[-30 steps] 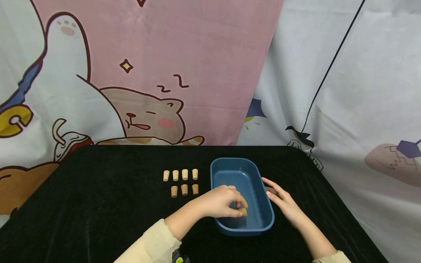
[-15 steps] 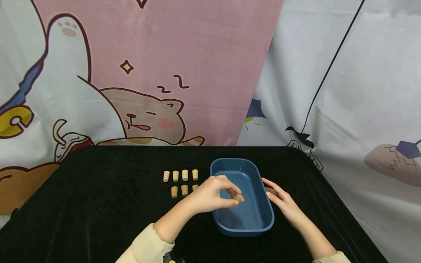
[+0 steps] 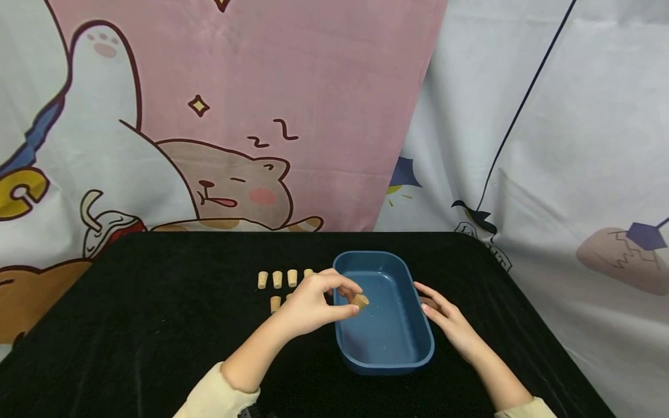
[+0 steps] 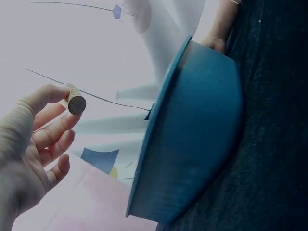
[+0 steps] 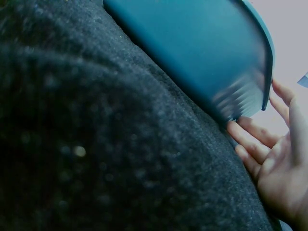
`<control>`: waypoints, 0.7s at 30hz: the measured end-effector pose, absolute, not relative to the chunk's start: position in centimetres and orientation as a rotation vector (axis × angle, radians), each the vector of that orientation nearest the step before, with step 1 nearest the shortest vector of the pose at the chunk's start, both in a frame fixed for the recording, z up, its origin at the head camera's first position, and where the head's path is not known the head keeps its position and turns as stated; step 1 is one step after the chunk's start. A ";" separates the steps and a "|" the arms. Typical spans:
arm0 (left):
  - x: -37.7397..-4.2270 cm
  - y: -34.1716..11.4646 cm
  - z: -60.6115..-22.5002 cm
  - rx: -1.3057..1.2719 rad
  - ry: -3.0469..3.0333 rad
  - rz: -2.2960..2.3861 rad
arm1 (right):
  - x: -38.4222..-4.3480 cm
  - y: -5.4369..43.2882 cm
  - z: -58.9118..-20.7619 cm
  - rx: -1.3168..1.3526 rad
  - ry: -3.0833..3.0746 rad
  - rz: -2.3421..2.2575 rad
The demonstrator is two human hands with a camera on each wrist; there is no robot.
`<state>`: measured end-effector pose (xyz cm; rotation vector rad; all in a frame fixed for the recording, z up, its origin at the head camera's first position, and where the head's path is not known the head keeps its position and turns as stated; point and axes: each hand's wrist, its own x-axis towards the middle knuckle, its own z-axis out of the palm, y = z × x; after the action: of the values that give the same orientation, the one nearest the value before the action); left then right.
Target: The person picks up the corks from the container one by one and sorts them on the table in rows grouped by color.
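Between thumb and fingertips my left hand (image 3: pixel 316 305) pinches a cork stopper (image 3: pixel 360 301), held above the left rim of a blue plastic basin (image 3: pixel 389 325). In the left wrist view the cork (image 4: pixel 76 103) shows its round end, and the other fingers are loosely bent. My right hand (image 3: pixel 452 322) rests against the basin's right side, its fingers fairly straight, as the right wrist view of those fingers (image 5: pixel 252 139) also shows. Left of the basin several more corks (image 3: pixel 277 279) stand in two rows, partly hidden behind my left hand. No cork shows inside the basin.
A black cloth (image 3: pixel 157 325) covers the table. Behind it hangs a curtain (image 3: pixel 340 116) printed with cartoon animals. Part of a dark device (image 3: pixel 251 411) shows at my left sleeve.
My left hand has risen out of the basin with the cork and moved left to above its left rim, covering some standing corks. The right hand has stayed at the basin's side.
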<state>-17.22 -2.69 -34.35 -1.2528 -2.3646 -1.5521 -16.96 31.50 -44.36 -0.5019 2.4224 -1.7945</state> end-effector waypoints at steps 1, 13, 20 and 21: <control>-17.2 -2.9 -34.2 -1.238 -2.360 -1.551 | -17.0 31.5 -44.3 -0.498 2.418 -1.796; -17.1 -6.7 -34.2 -1.055 -2.404 -1.576 | -17.0 31.5 -44.4 -0.532 2.414 -1.803; -17.4 -9.9 -35.6 -0.904 -2.467 -1.477 | -16.9 31.4 -44.3 -0.476 2.417 -1.791; -17.4 -10.4 -35.8 -0.873 -2.484 -1.466 | -16.9 31.4 -44.3 -0.466 2.417 -1.789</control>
<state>-17.38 -10.40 -35.77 -0.8726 -2.4845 -1.4664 -16.94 31.42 -44.27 -0.4657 2.4170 -1.7886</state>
